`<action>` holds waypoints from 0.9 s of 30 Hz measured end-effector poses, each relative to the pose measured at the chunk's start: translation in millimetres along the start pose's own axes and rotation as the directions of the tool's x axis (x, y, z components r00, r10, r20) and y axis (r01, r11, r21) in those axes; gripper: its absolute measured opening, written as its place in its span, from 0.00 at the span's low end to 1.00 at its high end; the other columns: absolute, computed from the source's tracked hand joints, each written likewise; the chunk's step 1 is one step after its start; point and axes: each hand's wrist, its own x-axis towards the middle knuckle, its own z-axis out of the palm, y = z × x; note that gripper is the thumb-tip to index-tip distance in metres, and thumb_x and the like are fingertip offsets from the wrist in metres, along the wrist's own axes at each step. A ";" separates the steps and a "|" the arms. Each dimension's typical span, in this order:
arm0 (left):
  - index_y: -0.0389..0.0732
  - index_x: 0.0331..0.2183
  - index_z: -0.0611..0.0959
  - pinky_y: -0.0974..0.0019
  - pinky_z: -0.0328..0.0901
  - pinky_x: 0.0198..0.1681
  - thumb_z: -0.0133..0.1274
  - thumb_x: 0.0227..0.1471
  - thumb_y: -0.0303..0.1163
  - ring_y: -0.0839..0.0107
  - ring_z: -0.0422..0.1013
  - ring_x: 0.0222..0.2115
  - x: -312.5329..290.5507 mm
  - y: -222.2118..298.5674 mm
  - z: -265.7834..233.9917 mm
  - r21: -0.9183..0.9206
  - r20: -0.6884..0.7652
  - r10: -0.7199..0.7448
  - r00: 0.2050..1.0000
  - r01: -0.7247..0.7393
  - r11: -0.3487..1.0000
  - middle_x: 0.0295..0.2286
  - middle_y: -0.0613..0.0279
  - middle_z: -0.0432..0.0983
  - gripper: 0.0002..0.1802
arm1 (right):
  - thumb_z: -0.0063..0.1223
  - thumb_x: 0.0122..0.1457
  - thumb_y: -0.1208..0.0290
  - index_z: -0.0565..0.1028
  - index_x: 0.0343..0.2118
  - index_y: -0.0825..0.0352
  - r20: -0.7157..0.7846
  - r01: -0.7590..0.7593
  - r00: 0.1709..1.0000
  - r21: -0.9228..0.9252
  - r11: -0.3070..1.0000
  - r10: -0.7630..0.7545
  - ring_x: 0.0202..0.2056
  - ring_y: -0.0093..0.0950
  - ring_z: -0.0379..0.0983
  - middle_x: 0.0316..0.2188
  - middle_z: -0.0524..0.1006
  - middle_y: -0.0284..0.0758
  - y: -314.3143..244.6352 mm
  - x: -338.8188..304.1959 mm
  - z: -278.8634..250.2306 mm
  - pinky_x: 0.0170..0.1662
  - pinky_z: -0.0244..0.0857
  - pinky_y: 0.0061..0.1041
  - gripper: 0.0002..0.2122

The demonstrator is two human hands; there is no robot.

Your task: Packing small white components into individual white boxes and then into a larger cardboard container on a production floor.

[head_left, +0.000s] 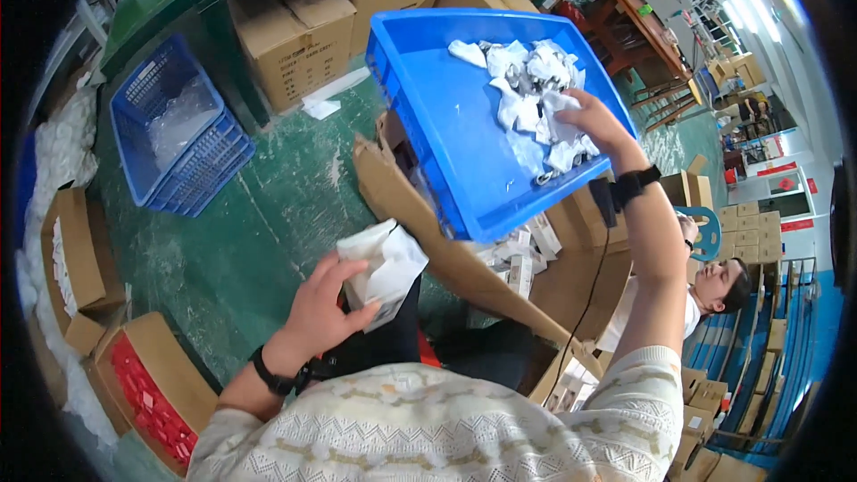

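My left hand (328, 299) is wrapped around a small white box (379, 281) with white wrapping at its top, held above my lap. My right hand (594, 120) reaches over the far right side of a blue plastic tray (437, 143). Its fingers are pinched on a white packet (560, 105), partly hidden by the hand. Around it in the tray lie several more loose white packets (513, 112) with dark bits showing, heaped toward the right. What is inside the packets cannot be made out.
Under the tray stands a large open carton (500, 290) holding small white boxes (522, 272). A blue crate (183, 178) with clear plastic bags sits on the green floor at left. Red packets fill a carton (170, 348) at lower left. Another person (714, 290) is at right.
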 end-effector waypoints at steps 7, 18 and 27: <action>0.40 0.41 0.66 0.59 0.63 0.46 0.63 0.38 0.36 0.51 0.67 0.43 -14.2 2.2 21.6 -0.143 -0.021 -0.072 0.997 0.068 0.987 0.47 0.47 0.64 0.30 | 0.58 0.45 0.77 0.62 0.51 0.71 -0.014 0.154 0.981 0.674 0.723 -0.196 0.38 0.26 0.70 0.37 0.73 0.36 -84.7 -141.3 70.0 0.43 0.64 0.25 0.28; 0.42 0.36 0.61 0.59 0.65 0.40 0.62 0.39 0.32 0.50 0.69 0.39 -22.7 26.5 37.2 -0.167 -0.097 0.143 0.985 -0.157 0.973 0.51 0.49 0.62 0.27 | 0.56 0.45 0.84 0.67 0.48 0.70 0.032 0.126 0.964 0.818 0.562 -0.264 0.39 0.23 0.70 0.37 0.73 0.33 -105.6 -244.0 174.4 0.44 0.64 0.24 0.23; 0.41 0.35 0.62 0.59 0.65 0.40 0.61 0.39 0.32 0.49 0.68 0.40 -27.8 36.1 46.8 -0.104 -0.100 0.213 0.972 -0.223 0.969 0.51 0.48 0.62 0.26 | 0.59 0.46 0.79 0.71 0.39 0.67 -0.226 0.286 0.954 0.503 0.816 -0.195 0.35 0.19 0.69 0.33 0.75 0.32 -98.9 -233.8 236.7 0.40 0.64 0.21 0.15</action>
